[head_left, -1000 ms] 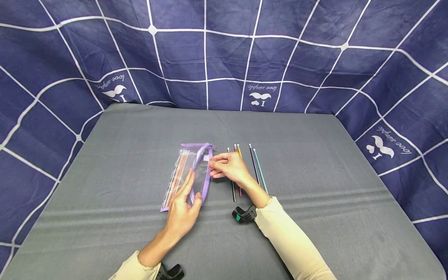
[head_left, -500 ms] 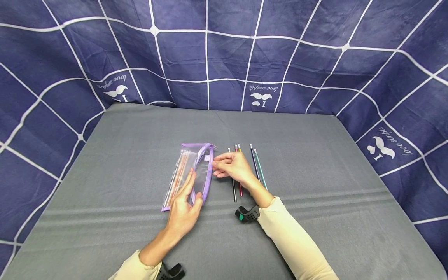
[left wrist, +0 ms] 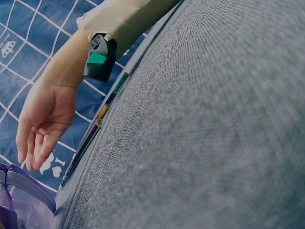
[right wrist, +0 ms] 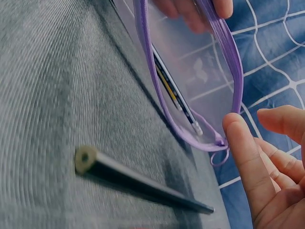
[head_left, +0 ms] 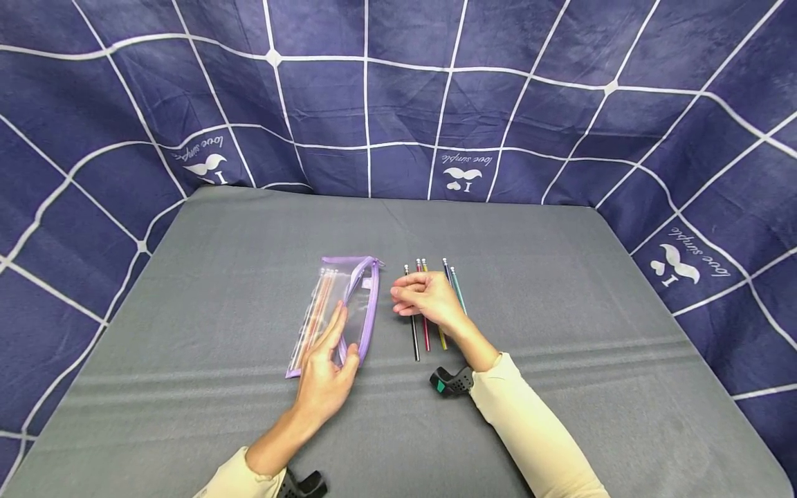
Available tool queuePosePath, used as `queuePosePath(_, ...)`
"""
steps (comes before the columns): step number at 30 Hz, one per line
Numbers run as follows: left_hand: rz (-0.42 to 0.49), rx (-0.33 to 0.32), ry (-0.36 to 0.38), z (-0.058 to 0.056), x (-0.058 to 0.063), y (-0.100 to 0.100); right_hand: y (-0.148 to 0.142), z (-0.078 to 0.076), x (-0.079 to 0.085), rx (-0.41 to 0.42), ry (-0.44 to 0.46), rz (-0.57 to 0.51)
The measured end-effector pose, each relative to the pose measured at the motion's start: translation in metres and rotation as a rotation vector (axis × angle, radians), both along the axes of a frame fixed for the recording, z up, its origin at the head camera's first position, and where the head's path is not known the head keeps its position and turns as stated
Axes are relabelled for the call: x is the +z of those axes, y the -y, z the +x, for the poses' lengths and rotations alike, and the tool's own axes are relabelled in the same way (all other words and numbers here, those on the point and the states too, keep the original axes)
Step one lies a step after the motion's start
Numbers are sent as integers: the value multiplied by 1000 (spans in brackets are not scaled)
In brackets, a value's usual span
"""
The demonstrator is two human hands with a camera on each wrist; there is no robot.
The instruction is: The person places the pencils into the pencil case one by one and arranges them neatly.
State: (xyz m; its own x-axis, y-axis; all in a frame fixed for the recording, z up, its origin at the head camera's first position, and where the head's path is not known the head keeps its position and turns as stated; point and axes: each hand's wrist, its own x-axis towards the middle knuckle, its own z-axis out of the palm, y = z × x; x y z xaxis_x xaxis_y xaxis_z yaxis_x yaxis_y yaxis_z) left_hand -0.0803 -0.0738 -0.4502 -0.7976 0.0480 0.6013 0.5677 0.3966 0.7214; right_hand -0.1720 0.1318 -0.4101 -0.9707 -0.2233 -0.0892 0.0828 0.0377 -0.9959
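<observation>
A clear pencil pouch with purple edging lies with its zip mouth parted, several pencils inside it. My left hand holds the upper side of the mouth; the right wrist view shows a fingertip over the purple zip edge and other fingers behind the film. Empty, my right hand hovers right of the pouch, thumb and index finger apart. Beneath and beside it lie a black pencil, a red pencil, a yellow pencil, a dark blue pencil and a teal pencil.
A grey cloth-covered table spreads under everything. Behind it and at both sides hangs a blue curtain with white grid lines. Each wrist wears a black camera mount, such as the right one.
My right hand has drawn away from the pouch mouth to the right, over the loose pencils. The left hand stays at the pouch.
</observation>
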Motion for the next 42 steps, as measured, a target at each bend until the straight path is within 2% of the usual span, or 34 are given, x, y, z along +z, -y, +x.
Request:
queuePosePath(20, 10, -24, 4, 1, 0, -4, -47, 1, 1, -115, -62, 23)
queuePosePath(29, 10, -12, 12, 2, -1, -1, -70, -5, 1, -174, -43, 52)
queuePosePath(37, 4, -3, 4, 2, -1, 0, -98, -13, 1, -234, 34, 133)
queuePosePath(42, 5, -8, 5, 1, 0, 0, -108, -15, 0, -231, 58, 145)
